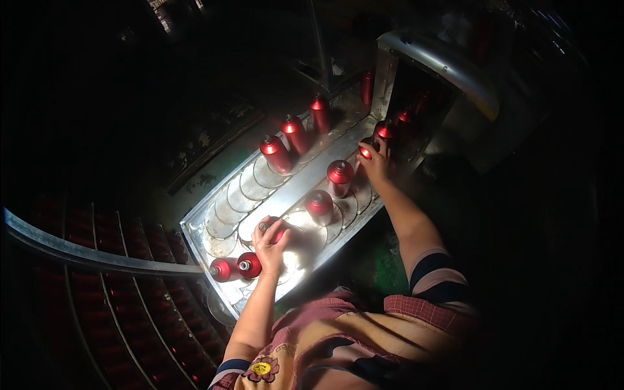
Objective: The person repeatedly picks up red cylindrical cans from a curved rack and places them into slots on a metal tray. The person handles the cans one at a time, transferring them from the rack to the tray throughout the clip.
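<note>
My left hand [269,249] has its fingers around the top of a red metal bottle [279,237], at the near left end of a metal conveyor [297,187] with crescent-shaped plates. Just left of that hand are two more red bottles: one upright [249,264], and one [224,270] that looks tilted or lying. Farther right, my right hand [376,163] grips the shoulder of another red bottle [367,148] near a tunnel opening. Between my hands, two bottles [340,178] [319,206] stand upright on the near track. My fingers partly hide both held bottles.
Several red bottles [294,132] stand along the far track. A metal-framed tunnel [387,83] spans the conveyor's right end, with more bottles in its dark mouth. At left, a curved metal rail [112,261] crosses above racks [117,312] of red bottles. Surroundings are very dark.
</note>
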`<state>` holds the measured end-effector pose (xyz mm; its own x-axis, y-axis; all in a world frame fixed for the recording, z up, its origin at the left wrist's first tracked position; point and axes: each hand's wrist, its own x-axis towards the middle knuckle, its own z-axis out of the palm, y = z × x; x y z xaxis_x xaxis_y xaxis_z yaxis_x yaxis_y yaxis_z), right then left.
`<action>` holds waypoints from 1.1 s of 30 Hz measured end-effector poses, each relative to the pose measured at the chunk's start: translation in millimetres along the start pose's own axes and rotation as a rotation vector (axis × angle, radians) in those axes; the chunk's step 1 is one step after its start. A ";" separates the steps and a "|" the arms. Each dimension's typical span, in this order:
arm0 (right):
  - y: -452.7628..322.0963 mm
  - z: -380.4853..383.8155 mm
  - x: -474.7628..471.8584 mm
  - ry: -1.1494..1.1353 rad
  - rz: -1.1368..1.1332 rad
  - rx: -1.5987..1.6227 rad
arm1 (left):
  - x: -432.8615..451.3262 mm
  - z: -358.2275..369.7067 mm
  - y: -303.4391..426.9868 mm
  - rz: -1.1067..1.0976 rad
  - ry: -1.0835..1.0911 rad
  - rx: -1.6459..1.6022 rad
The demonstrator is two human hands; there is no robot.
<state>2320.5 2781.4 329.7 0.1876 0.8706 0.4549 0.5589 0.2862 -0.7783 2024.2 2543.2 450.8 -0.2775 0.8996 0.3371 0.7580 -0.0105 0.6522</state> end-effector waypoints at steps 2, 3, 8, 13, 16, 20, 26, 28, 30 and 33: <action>30.6 13.6 11.3 0.004 -0.005 -0.102 | 7.4 42.5 -6.1 -0.016 -0.052 0.052; 35.6 14.1 17.4 -0.036 0.039 -0.111 | 10.6 59.0 -3.5 -0.023 -0.095 0.050; 58.4 -18.7 38.7 -0.154 0.241 -0.183 | 39.0 100.6 19.2 0.082 -0.209 0.093; 33.5 -106.7 -7.0 -0.069 0.293 0.103 | 45.0 73.3 86.1 0.070 -0.224 -0.236; 4.8 -156.9 -78.5 -0.111 0.468 0.306 | 27.7 45.3 125.6 -0.061 -0.342 -0.533; -65.3 -189.1 -154.0 -0.269 0.817 0.466 | -4.6 -7.5 128.6 -0.143 -0.461 -0.665; -138.1 -191.7 -180.8 -0.631 0.764 0.615 | -52.1 -103.3 178.8 -0.481 -0.293 -0.664; -167.5 -177.0 -186.6 -0.768 0.712 0.699 | -74.0 -154.3 200.4 -0.533 -0.137 -0.594; -198.4 -171.8 -189.9 -0.919 0.629 0.732 | -106.2 -206.0 234.9 -0.599 0.062 -0.507; -235.3 -164.5 -194.9 -0.925 0.568 0.906 | -113.7 -279.3 301.3 -0.571 0.185 -0.284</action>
<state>2285.3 2478.6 495.4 -0.5792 0.7954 -0.1785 -0.1834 -0.3405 -0.9222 2119.3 2315.8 798.6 -0.7055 0.7084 -0.0196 0.2839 0.3079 0.9081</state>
